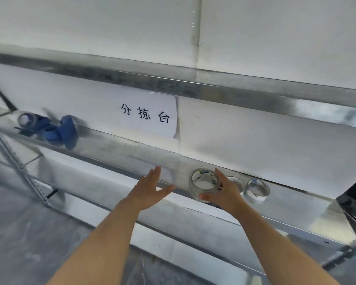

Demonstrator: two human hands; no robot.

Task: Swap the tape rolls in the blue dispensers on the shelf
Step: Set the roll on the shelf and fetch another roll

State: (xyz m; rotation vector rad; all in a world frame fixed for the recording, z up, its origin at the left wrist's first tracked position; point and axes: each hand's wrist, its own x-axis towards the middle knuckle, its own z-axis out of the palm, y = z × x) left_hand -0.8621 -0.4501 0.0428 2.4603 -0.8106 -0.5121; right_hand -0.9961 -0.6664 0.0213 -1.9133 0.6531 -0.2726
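A clear tape roll (203, 183) is gripped on the shelf (119, 147) by the right hand (224, 192); the left hand (150, 188) is spread empty. Roll pickup is judged underway; carrying to the blue dispensers (56, 128), far left, is required next

The blue dispensers (56, 128) at far left are smeared by motion blur. The right hand (224, 192) hides part of one tape roll (203, 183).

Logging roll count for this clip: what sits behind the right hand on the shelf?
Behind the right hand one clear roll shows partly, another fully. The hand holds the front roll. More could be hidden.
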